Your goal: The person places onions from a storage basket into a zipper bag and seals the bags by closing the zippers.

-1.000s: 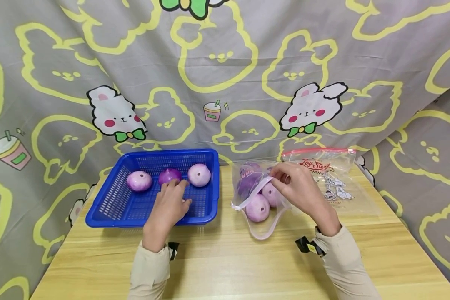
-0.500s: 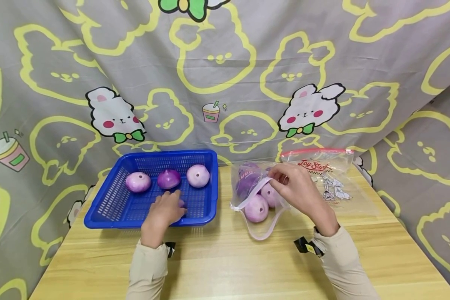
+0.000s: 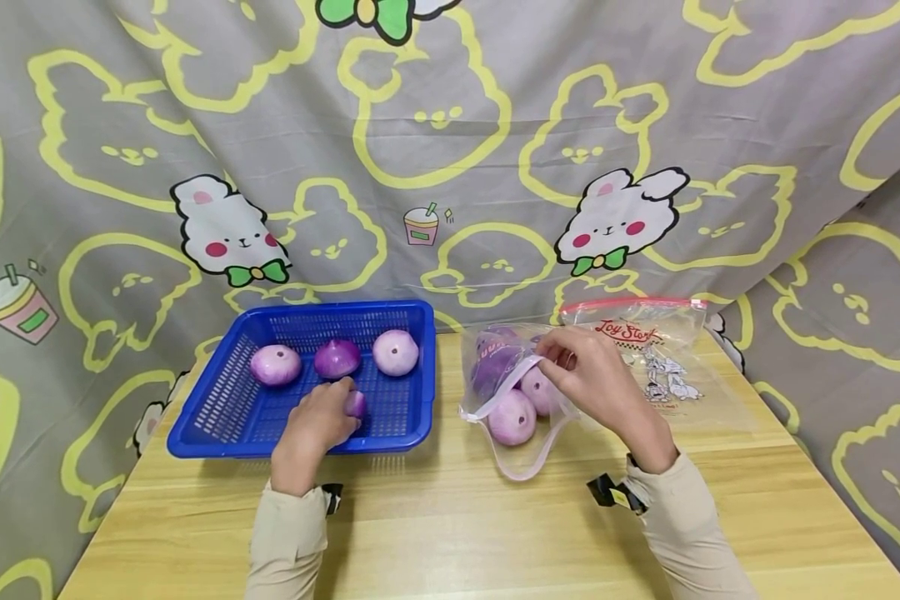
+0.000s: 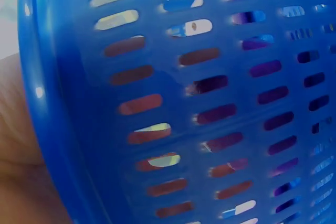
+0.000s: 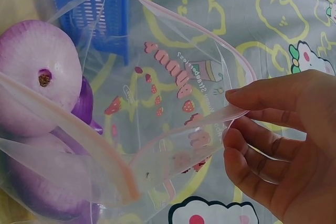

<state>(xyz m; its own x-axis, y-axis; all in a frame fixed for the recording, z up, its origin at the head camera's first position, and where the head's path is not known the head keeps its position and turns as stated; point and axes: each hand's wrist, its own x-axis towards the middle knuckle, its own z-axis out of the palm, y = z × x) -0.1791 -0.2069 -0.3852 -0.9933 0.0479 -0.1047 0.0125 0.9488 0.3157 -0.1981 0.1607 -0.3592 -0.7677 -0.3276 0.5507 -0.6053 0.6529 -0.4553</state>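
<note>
Inside the blue plastic basket (image 3: 189, 448), my left hand (image 3: 317, 421) grips a purple onion (image 3: 356, 403) near the front side, and most of that onion is hidden by the hand. Behind it sit a darker onion (image 3: 337, 358) and two paler onions (image 3: 276, 365), apart from the hand. My right hand (image 3: 596, 371) pinches the rim of a clear zip bag (image 5: 168, 77) between thumb and fingers. The bag's mouth gapes toward me, and several onions (image 5: 44, 77) lie inside it. In the left wrist view the basket's slotted wall (image 4: 173, 108) covers most of the onion.
A second clear zip bag (image 3: 675, 367) with a red zip lies flat on the wooden table (image 3: 450, 533), right of the onion bag. Behind the table hangs a grey patterned curtain (image 3: 450, 150).
My left hand has drawn back from beside the dark middle onion toward the basket's front and closed round a nearer onion. The right hand keeps hold of the bag rim.
</note>
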